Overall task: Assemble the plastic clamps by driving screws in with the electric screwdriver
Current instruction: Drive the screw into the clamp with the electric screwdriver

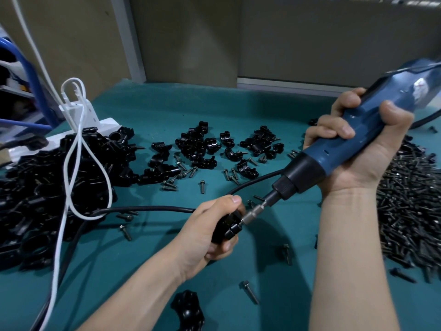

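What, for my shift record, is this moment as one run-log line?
step: screw driving | left hand: grips clamp | right hand: grips electric screwdriver | bit: meets clamp

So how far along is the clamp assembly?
Looks done: heap of black plastic clamps at left, some with screws in. In hand: left hand holds one black clamp, right hand holds the blue electric screwdriver to it. Left: loose clamp halves mid-table, large pile of dark metal screws at right.

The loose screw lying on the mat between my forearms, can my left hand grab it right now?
Probably not yet. The left hand grips a black clamp held against the electric screwdriver, so it is occupied; otherwise nothing on the teal mat blocks the screw.
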`<state>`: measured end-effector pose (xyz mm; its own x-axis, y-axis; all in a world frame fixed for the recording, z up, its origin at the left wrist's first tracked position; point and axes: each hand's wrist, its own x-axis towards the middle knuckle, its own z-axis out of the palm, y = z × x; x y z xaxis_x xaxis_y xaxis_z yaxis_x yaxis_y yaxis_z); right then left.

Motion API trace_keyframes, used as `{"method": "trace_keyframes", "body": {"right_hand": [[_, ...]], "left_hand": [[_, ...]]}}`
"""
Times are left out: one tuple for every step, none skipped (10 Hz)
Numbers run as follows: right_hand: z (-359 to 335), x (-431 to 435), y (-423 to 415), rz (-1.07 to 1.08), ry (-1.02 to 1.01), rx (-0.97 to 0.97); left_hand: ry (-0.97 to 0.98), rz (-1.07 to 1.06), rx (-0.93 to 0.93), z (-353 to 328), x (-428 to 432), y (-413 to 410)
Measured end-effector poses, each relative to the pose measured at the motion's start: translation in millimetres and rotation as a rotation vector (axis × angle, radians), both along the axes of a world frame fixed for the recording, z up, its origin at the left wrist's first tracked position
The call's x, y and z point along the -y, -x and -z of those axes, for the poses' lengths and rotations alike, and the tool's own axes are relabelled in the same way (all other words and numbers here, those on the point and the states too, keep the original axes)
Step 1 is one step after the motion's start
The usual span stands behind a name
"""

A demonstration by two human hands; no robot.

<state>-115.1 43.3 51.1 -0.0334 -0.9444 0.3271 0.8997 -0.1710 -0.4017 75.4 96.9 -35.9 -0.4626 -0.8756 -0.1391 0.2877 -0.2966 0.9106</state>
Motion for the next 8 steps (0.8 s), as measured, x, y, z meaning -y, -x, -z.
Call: {"method": "trace_keyframes", "body": {"right_hand": [[1.0,0.5,0.5,-0.005,0.001,0.015],[1.7,1.0,0.3,-0.010,0.003,0.019],[2.5,1.5,-0.3,-0.006,-0.001,0.019],[3.5,2.0,-1.4,-0.001,-0.005,0.017],[4.1,2.4,-1.8,0.001,-0.009,0.021],[3.7,3.0,-1.8,0.004,-0.016,0.027],[4.3,3.4,-1.7,0.014,-0.033,0.021],[5.1,3.1,-3.0,0.020,-0.041,0.010]], "left_hand": [[-0.005,-0.008,-0.005,0.2,0.2,-0.1],[-0.003,-0.006,-0.004,0.0,0.6,0.7],[-0.003,-0.008,-0.002,0.5,0.8,0.5],[-0.001,-0.008,0.001,0.9,0.5,-0.2],[0.004,-0.012,0.005,1.9,1.0,-0.5],[0.001,-0.014,0.009,2.2,1.3,-0.5],[-0.020,-0.029,-0.003,2.3,1.9,0.0],[-0.050,-0.027,-0.018,2.9,2.5,-0.4]]}}
